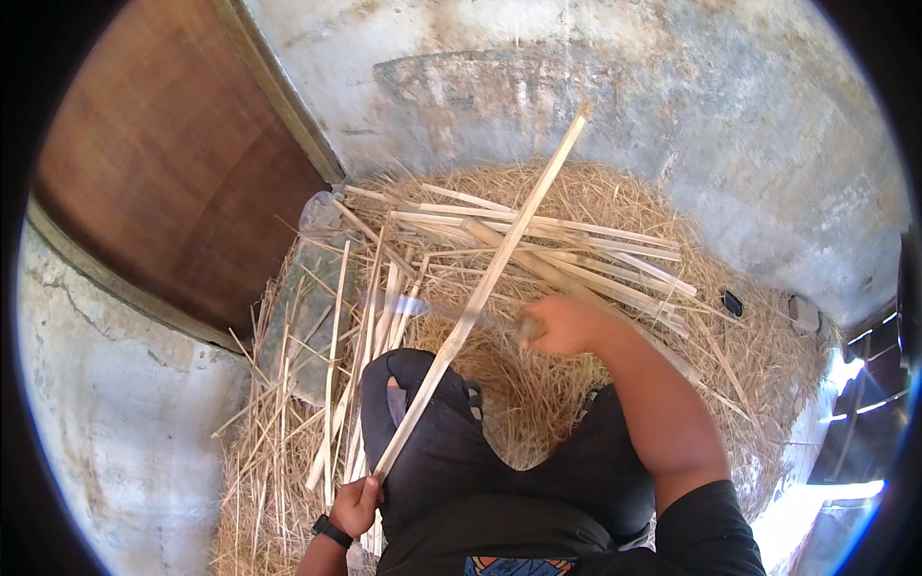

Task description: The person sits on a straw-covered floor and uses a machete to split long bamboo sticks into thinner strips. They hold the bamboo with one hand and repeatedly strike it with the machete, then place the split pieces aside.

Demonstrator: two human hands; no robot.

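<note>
My left hand (355, 507), with a black watch on the wrist, is closed on the near end of a long, pale split bamboo strip (516, 231). The strip slants up and away to the right, passing over my left thigh. My right hand (567, 324) is wrapped round the handle of a large knife (408, 305). Its blade points left across the strip's middle and is smeared by motion, so I cannot tell whether it touches the strip. Beyond my knees lie several more split bamboo strips (615, 235) and a thicker bamboo piece (552, 272).
Straw and shavings (615, 187) cover the floor. More thin strips (336, 374) lie at my left, by a grey slab (309, 331). A brown door (182, 163) stands at the left and a stained wall (624, 96) ahead. A small black object (733, 303) lies at the right.
</note>
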